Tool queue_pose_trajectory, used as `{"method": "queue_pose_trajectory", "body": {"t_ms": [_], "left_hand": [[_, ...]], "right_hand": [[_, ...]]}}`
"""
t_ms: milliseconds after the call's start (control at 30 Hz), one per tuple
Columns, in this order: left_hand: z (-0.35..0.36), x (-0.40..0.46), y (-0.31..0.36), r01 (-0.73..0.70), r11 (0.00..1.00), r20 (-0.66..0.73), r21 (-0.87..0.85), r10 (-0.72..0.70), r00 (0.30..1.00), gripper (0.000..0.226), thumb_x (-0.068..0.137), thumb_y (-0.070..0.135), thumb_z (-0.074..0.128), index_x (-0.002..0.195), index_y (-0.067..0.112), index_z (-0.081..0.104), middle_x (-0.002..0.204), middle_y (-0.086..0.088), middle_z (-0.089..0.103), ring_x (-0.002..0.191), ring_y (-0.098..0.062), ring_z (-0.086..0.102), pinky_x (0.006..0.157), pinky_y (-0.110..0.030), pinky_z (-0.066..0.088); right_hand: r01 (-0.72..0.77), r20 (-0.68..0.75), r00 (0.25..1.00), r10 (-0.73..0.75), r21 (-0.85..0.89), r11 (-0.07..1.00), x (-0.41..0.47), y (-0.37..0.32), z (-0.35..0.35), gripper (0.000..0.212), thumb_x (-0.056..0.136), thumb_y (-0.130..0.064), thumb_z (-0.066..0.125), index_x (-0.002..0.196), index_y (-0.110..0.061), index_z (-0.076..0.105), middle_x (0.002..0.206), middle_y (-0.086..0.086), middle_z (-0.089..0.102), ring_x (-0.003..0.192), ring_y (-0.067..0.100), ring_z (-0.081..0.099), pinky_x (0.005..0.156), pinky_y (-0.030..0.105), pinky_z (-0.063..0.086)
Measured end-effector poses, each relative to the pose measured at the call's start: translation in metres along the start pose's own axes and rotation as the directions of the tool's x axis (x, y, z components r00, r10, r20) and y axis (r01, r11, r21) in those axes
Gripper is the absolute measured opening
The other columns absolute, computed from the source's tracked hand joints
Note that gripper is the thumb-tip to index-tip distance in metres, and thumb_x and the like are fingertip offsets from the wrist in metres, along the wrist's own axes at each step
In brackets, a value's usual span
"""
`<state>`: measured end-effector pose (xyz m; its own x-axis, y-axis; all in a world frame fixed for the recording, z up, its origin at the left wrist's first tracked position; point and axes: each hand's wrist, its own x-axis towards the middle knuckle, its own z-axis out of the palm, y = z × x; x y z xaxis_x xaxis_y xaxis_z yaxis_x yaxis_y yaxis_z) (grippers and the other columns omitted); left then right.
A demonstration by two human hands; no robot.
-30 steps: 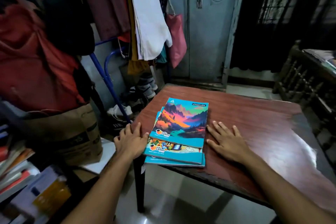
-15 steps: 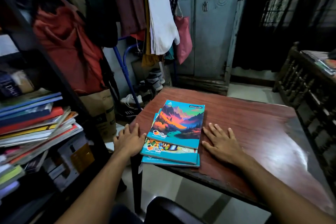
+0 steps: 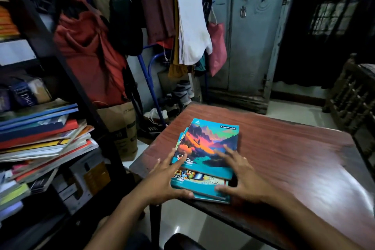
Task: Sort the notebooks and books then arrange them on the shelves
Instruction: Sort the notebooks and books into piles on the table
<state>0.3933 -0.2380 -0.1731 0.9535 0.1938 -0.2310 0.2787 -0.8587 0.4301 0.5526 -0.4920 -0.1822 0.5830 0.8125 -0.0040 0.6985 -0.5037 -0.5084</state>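
Now I saw the stack of notebooks (image 3: 205,160) at the lower centre of the frame, on the near left corner of the wooden table (image 3: 294,158). My left hand (image 3: 164,182) and right hand (image 3: 243,178) took it from both sides, fingers spread wide over the covers, thumbs at the near edge. At the left stood the shelves (image 3: 42,138), full of books.
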Motion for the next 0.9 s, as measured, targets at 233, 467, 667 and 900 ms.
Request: {"method": "queue_pose_trajectory", "body": {"t_ms": [233,467,667,900], "left_hand": [[-0.015,0.066,0.008,-0.005,0.998,-0.225,0.06,0.018,0.974,0.089,0.084,0.069,0.062,0.157,0.041,0.02,0.168,0.006,0.01,0.153,-0.017,0.018,0.124,-0.039,0.006],[-0.019,0.135,0.018,0.107,0.984,-0.277,0.144,-0.064,0.959,0.077,0.097,0.056,0.053,0.159,0.039,0.012,0.169,-0.002,0.007,0.155,-0.021,0.011,0.124,-0.046,0.007],[-0.015,0.151,0.006,0.15,0.977,-0.448,-0.149,-0.202,0.871,0.093,0.09,0.052,0.066,0.16,0.032,0.009,0.168,-0.003,0.013,0.153,-0.023,0.018,0.124,-0.043,0.017],[0.009,0.145,0.005,-0.011,0.997,-0.602,0.077,0.055,0.797,0.072,0.093,0.038,0.066,0.155,0.03,0.031,0.161,-0.005,0.024,0.145,-0.026,0.031,0.118,-0.038,0.028]], "right_hand": [[-0.136,-0.018,0.991,0.135,-0.094,0.986,0.069,0.015,0.002,0.088,0.073,-0.092,0.033,0.152,-0.055,0.021,0.169,-0.002,-0.002,0.153,0.026,0.017,0.123,0.051,0.005],[-0.149,-0.05,0.988,0.147,-0.025,0.989,0.122,0.035,-0.014,0.064,0.098,-0.057,0.048,0.156,-0.042,0.023,0.169,0.007,-0.005,0.155,0.022,0.008,0.124,0.044,-0.002],[-0.19,-0.091,0.98,0.178,-0.15,0.97,0.141,0.035,-0.009,0.104,0.065,-0.097,0.04,0.154,-0.051,0.012,0.169,0.003,-0.005,0.152,0.032,0.016,0.124,0.049,0.005],[-0.207,-0.058,0.978,0.2,-0.141,0.968,0.124,0.038,-0.019,0.075,0.086,-0.083,0.035,0.153,-0.052,0.021,0.169,-0.002,0.001,0.154,0.03,0.012,0.124,0.053,-0.001]]}}
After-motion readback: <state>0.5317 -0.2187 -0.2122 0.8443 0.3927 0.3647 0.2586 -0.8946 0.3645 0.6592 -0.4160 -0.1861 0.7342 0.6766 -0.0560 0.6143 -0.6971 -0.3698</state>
